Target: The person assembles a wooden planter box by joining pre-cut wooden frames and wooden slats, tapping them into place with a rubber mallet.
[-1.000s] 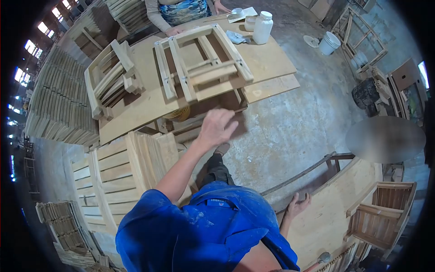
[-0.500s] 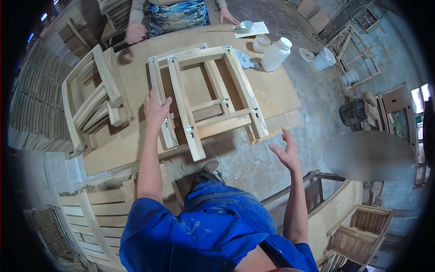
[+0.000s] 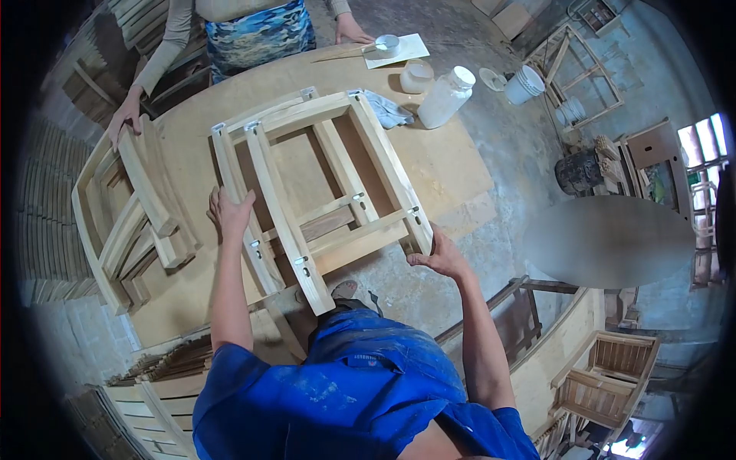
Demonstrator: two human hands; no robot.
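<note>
Two pale wooden frames lie on the table in front of me, one overlapping the other: the upper wooden frame (image 3: 277, 188) and the lower wooden frame (image 3: 230, 170), whose side rail shows at the left. Slots and holes are cut near the ends of their rails. My left hand (image 3: 230, 215) grips the lower frame's left rail, thumb on one side and fingers on the other. At the near right corner, my right hand (image 3: 443, 257) is closed around the rail ends; its fingers are partly hidden behind the wood.
Curved wooden parts (image 3: 146, 192) are piled at the table's left, under a co-worker's hand (image 3: 126, 119). A white bottle (image 3: 446, 98), a jar (image 3: 416, 77), a cloth (image 3: 387, 110) and a small cup (image 3: 387, 44) stand along the far right. Buckets (image 3: 524, 84) sit on the floor.
My right hand has come in from the right and taken hold of the frames' near right corner. The co-worker's hand has moved onto the wooden pile. The view has shifted slightly.
</note>
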